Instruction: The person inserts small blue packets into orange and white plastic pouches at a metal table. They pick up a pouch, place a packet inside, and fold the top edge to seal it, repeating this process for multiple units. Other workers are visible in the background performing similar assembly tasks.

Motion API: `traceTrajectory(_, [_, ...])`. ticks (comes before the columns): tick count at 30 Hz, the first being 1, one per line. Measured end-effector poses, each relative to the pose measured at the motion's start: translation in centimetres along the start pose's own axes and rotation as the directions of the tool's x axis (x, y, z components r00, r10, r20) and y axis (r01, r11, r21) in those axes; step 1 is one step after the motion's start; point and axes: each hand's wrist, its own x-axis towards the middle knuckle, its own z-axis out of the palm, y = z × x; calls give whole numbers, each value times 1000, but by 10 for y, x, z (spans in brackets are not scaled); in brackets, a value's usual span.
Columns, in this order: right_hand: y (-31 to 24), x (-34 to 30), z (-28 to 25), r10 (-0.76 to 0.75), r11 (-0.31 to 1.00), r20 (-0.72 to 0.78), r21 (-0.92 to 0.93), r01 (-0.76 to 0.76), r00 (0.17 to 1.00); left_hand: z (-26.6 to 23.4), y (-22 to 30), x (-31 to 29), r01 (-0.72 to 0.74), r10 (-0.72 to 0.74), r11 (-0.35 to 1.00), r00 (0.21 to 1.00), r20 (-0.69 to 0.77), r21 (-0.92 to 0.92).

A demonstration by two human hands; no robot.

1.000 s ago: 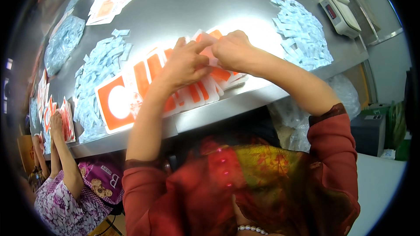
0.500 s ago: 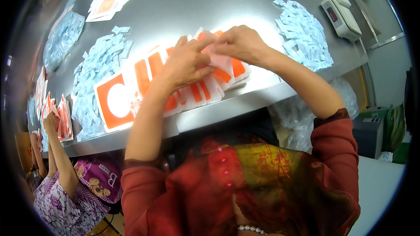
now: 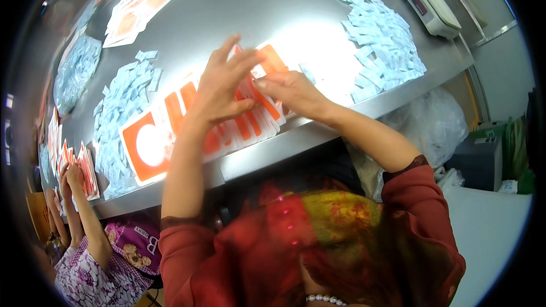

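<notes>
Flat orange-and-white bags [image 3: 143, 143] lie fanned out in an overlapping row along the near edge of the metal table. Over the right part of the row, my left hand [image 3: 223, 85] is raised with its fingers spread, somewhat blurred, and nothing shows in it. My right hand [image 3: 296, 92] is closed, its thumb and fingers pinching the upper edge of a bag at the right end of the row. Another orange-and-white bag [image 3: 274, 57] lies just beyond the fingertips. Beside the right hand's knuckles is a small light-blue sachet [image 3: 307, 73].
Heaps of light-blue sachets lie to the right [image 3: 384, 42] and left [image 3: 126, 105]. Farther left is a clear plastic bag [image 3: 77, 74] of blue sachets. More flat bags [image 3: 142, 8] lie at the far left, and a scale [image 3: 432, 7] stands far right. A co-worker's hands [image 3: 71, 176] handle bags at left.
My left hand has drawn back leftward and opened its fingers. My right hand has moved left and nearer me, onto the bag's edge. The small sachet beside it has come into view.
</notes>
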Motion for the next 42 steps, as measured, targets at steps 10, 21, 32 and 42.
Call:
traceTrajectory(10, [41, 14, -82, 126, 434, -367, -815, -384, 922, 8, -3, 1, -83, 76, 996, 986, 149, 40])
traceTrajectory(21, [25, 7, -96, -44, 428, -433, -822, -375, 900, 3, -2, 7, -112, 99, 992, 976, 194, 55])
traceTrajectory(32, [16, 7, -45, 5, 628, -274, -748, -216, 962, 10, -11, 2, -145, 147, 989, 986, 83, -27])
traceTrajectory(42, [13, 14, -52, 271, 954, -115, 163, -251, 956, 5, -9, 0, -104, 109, 992, 992, 69, -72])
